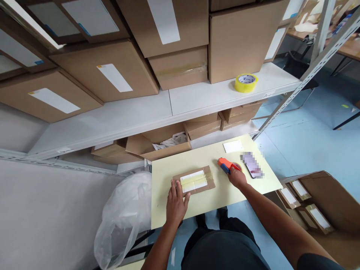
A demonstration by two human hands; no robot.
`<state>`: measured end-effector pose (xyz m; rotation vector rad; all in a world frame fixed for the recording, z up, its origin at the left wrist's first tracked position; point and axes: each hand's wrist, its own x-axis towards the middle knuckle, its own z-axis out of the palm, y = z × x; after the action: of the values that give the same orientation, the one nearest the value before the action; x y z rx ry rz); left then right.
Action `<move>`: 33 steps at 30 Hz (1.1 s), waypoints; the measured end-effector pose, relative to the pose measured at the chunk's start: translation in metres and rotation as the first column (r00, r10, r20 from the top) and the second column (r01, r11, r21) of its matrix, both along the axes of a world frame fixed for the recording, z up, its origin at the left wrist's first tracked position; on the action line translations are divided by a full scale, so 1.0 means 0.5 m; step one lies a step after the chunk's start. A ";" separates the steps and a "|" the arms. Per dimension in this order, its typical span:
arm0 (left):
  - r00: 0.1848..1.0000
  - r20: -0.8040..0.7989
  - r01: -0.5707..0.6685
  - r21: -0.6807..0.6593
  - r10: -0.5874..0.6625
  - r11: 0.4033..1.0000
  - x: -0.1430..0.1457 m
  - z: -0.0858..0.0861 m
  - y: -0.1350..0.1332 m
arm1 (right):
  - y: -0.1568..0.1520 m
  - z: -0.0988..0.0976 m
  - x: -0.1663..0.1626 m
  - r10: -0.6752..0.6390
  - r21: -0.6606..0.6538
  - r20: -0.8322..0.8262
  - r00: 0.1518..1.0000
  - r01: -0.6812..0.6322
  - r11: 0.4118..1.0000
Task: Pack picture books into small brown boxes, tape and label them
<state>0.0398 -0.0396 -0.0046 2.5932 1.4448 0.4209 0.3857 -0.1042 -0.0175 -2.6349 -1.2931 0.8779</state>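
Note:
A flat cardboard parcel [210,177] lies on the pale yellow table [163,204]. A white label [194,181] with clear yellowish tape across it is on its top. My left hand [176,200] rests on the parcel's near left edge, fingers stretched out. To the right of the parcel, my right hand [237,177] is wrapped round the handle of an orange and blue tape dispenser [225,164], just over the table. Part of a tape roll shows behind the fingers. Beside that hand lies a phone [252,165], partly pixelated.
A white card [233,146] lies at the table's far edge. A yellow tape roll [246,83] sits on the shelf [194,93] among stacked cartons [236,45]. A clear plastic bag [123,213] hangs at the left. A large carton [337,202] with several labelled boxes stands at the right.

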 end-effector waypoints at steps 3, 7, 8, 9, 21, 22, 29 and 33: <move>0.979 0.162 -0.102 -0.119 0.121 0.988 0.010 0.009 0.017 | -0.010 0.063 0.006 0.053 0.249 -0.157 0.986 -0.012 0.968; 0.862 0.309 -0.304 -0.318 0.401 0.898 0.031 0.025 0.045 | 0.001 0.196 0.006 0.251 0.456 -0.417 0.873 -0.038 0.889; 0.837 0.316 -0.337 -0.347 0.447 0.875 0.037 0.028 0.050 | 0.012 0.227 0.002 0.300 0.475 -0.473 0.829 -0.047 0.879; 0.820 0.319 -0.359 -0.361 0.475 0.861 0.041 0.031 0.054 | 0.026 0.252 -0.004 0.343 0.482 -0.524 0.779 -0.061 0.874; 0.845 0.314 -0.352 -0.282 0.432 0.893 0.064 0.036 0.071 | 0.178 0.246 -0.055 0.444 0.276 -0.659 0.608 -0.353 0.894; 0.834 0.314 -0.365 -0.303 0.454 0.880 0.066 0.037 0.072 | 0.181 0.245 -0.052 0.444 0.273 -0.659 0.607 -0.357 0.893; 0.703 0.388 -0.409 -0.466 0.596 0.785 0.078 0.032 0.066 | 0.190 0.242 -0.047 0.491 0.211 -0.596 0.636 -0.466 0.859; 0.711 0.467 -0.338 -0.429 0.526 0.838 0.066 0.038 0.051 | 0.185 0.240 -0.064 0.516 0.195 -0.569 0.640 -0.504 0.841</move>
<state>0.0727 -0.0143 0.0146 1.6346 1.6980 0.8588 0.3536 -0.0118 0.1023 -1.6839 -1.8201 1.5958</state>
